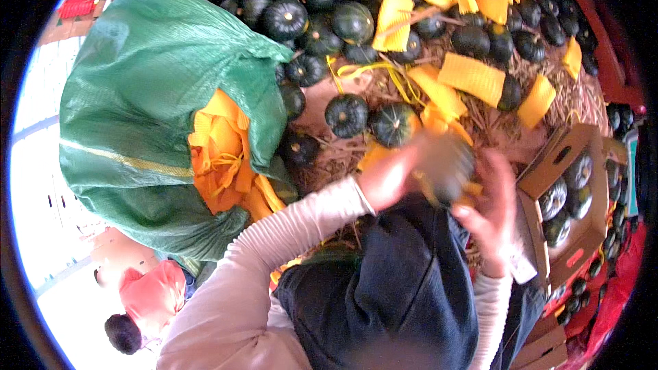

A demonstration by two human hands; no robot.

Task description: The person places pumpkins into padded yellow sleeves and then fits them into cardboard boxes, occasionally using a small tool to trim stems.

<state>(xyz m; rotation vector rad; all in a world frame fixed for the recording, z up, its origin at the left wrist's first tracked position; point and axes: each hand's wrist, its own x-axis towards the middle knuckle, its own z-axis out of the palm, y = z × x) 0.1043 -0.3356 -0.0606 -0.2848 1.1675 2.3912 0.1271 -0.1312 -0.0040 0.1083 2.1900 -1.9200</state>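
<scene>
A dark green squash (449,168), smeared by motion, is up between my two hands in front of my lap. My left hand (391,179) grips it from the left, its fingertips blurred. Beside its right side is my right hand (495,209), thumb and fingers apart; whether it touches the squash I cannot tell. A bit of yellow-orange ribbed sleeve (471,190) shows at the squash's lower edge. Just beyond my hands lie two more squashes, one green (346,115) and one with an orange patch (394,125), with yellow ribbed sleeves (439,120) near them.
At the left a big green woven sack (164,62) gapes, with orange sleeves (223,144) inside. A pile of squashes (284,20) covers the far side over straw. At the right stands an open cardboard box (528,185) of squashes. A person in a red top (154,298) is lower left.
</scene>
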